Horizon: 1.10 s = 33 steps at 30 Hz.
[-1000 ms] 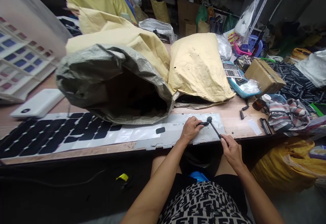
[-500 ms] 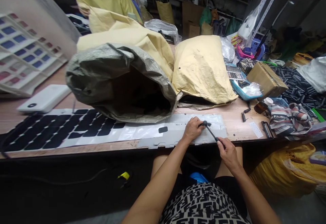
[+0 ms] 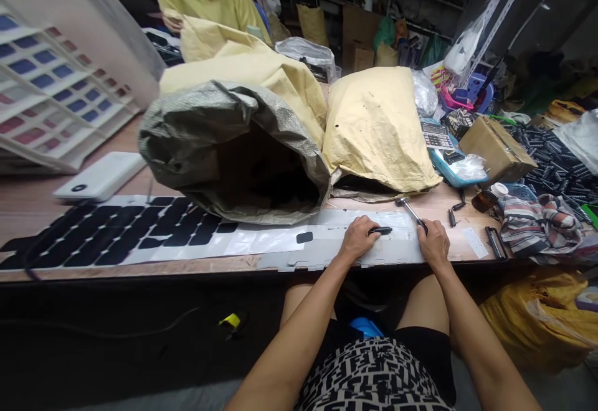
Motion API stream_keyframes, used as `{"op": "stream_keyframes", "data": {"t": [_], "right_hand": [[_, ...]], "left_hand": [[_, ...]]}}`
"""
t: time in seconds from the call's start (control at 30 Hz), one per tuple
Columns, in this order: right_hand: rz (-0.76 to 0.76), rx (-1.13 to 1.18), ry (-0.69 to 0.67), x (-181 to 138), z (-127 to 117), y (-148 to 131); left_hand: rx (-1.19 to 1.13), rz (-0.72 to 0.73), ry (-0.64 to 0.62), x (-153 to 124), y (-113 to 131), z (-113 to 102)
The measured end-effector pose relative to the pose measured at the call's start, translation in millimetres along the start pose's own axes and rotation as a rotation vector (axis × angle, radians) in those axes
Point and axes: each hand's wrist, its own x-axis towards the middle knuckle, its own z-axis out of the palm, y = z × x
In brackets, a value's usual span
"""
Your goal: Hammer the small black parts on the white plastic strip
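My left hand (image 3: 359, 236) is closed around a small black cylindrical piece (image 3: 381, 230), which sticks out to the right of the fingers just over a grey board (image 3: 336, 250) at the table's edge. In my right hand (image 3: 434, 241) is the dark handle of a hammer (image 3: 412, 212). Its metal head lies up and to the left, near the front of a filled sack, apart from the black piece. One dark rounded sticker (image 3: 304, 237) lies left of my left hand, at the end of a white sheet bearing rows of black stickers (image 3: 107, 233).
An open sack (image 3: 233, 149) and a fuller yellow sack (image 3: 380, 127) stand behind the board. To the right are a cardboard box (image 3: 498, 149), a brown jar (image 3: 488, 198), striped cloth (image 3: 532, 221) and small black parts. A person in yellow (image 3: 210, 3) is across the table.
The hammer head has moved off the black piece, up and to the right, as my right hand shifted right. My left hand still holds the black piece. The view has turned slightly left.
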Motion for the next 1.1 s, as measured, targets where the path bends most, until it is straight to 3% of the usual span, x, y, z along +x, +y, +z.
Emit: {"op": "stream_keyframes", "data": {"t": [0.2, 0.77, 0.9, 0.97, 1.03, 1.1], "right_hand": [[-0.081, -0.135, 0.076, 0.3, 13.5, -4.4], [-0.072, -0.156, 0.054, -3.0, 13.4, -4.7], [-0.067, -0.151, 0.042, -3.4, 14.3, -5.2], [-0.064, -0.146, 0.035, -3.7, 14.6, -5.8], [-0.058, -0.138, 0.026, -3.9, 14.2, -6.8], [-0.052, -0.13, 0.016, -4.0, 13.1, -8.1]], "left_hand": [[0.056, 0.029, -0.034, 0.3, -2.9, -0.7], [0.046, 0.062, 0.005, -5.4, 8.8, -10.0], [-0.087, 0.23, 0.022, -49.6, 24.5, -6.5], [-0.125, 0.298, -0.09, -84.0, 29.3, 5.6], [-0.139, 0.271, -0.254, -116.0, 28.2, 23.3], [-0.13, 0.128, -0.375, -137.5, 20.4, 43.0]]}}
